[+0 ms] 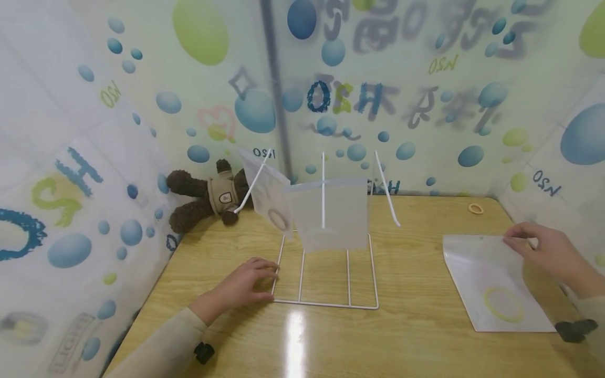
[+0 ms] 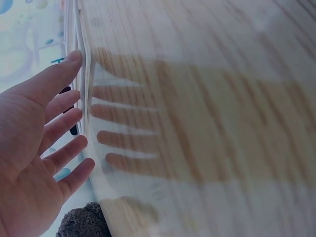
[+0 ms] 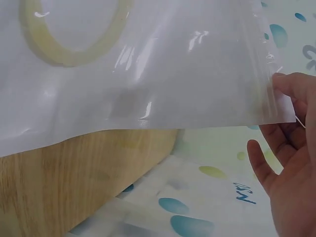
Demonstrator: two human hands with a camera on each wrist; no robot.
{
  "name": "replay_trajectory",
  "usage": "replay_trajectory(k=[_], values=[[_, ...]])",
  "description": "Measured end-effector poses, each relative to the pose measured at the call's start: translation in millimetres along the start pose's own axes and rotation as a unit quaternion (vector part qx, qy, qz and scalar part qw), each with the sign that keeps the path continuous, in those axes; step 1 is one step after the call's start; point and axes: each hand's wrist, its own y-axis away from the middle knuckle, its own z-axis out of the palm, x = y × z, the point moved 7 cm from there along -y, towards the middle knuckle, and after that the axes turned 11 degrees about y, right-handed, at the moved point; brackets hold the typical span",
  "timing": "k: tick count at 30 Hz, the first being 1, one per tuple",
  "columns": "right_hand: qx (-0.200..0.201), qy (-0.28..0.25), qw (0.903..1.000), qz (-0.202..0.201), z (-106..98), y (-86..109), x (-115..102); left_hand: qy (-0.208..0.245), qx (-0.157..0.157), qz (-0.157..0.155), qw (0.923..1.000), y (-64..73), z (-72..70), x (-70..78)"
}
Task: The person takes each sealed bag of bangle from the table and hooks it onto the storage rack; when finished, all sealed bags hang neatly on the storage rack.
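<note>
My left hand (image 1: pixel 241 283) is at the left side of a white wire rack (image 1: pixel 326 304), its fingertips right at the base frame. In the left wrist view the fingers are spread and fairly straight, with nothing between them. On the right, my right hand (image 1: pixel 553 249) pinches the top right corner of a translucent plastic bag (image 1: pixel 465 262) between thumb and finger. A pale yellow ring (image 3: pixel 37 39) shows inside this bag. Two similar bags hang on the rack: one on the middle hook (image 1: pixel 331 220), another on the left hook (image 1: pixel 252 184) with a ring inside.
The rack's right hook (image 1: pixel 387 191) carries no bag. Behind the rack on the left, a brown teddy bear (image 1: pixel 222 191) lies on the wooden table (image 1: pixel 411 346). A small light ring (image 1: pixel 476 213) lies at the back right. Patterned curtains (image 1: pixel 416 105) enclose the table.
</note>
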Motion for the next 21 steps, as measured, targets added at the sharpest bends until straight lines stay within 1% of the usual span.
replay_trajectory(k=[2, 5, 12, 17, 19, 21], values=[[0.013, 0.001, 0.9999, -0.011, -6, 1.5, -4, -0.001, 0.001, 0.000, 1.0000, -0.3, -0.3, 0.4], [0.022, 0.007, 0.9996, -0.013, -13, 3.3, -9, -0.004, 0.001, 0.002, 1.0000, -0.7, -0.8, 1.3], [0.037, 0.015, 0.9989, -0.024, -31, 7.1, -21, 0.000, -0.015, -0.020, 0.9997, -1.3, 1.9, -0.9], [0.040, 0.010, 0.9989, -0.020, -42, 9.8, -31, -0.002, -0.009, -0.009, 0.9999, -1.2, 1.2, 0.9], [0.039, 0.008, 0.9990, -0.019, -45, 10.6, -34, 0.001, -0.009, -0.010, 0.9999, -1.0, 1.0, 0.7], [0.046, 0.008, 0.9987, -0.023, -48, 11.2, -37, 0.001, -0.010, -0.012, 0.9999, -0.9, 1.3, 0.1]])
